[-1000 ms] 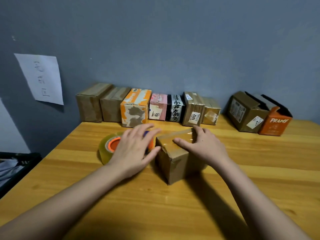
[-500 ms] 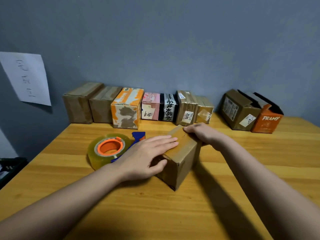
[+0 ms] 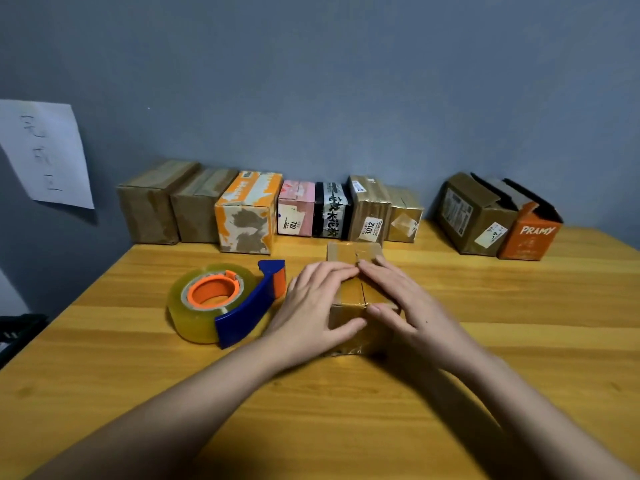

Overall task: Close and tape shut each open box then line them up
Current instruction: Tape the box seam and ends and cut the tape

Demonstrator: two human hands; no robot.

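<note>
Both hands flat on the small brown box (image 3: 353,258), fingers straight.
Our left hand (image 3: 311,308) and right hand (image 3: 401,306) meet over its seam; the box's long axis points away toward the row of closed boxes (image 3: 270,209).

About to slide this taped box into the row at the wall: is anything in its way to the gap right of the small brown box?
Nothing visible. Bare table lies between the taped box under both hands and the gap beside the small brown box.

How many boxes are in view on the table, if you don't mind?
10: seven in a row against the wall, two open ones at right, one under both hands.
</note>
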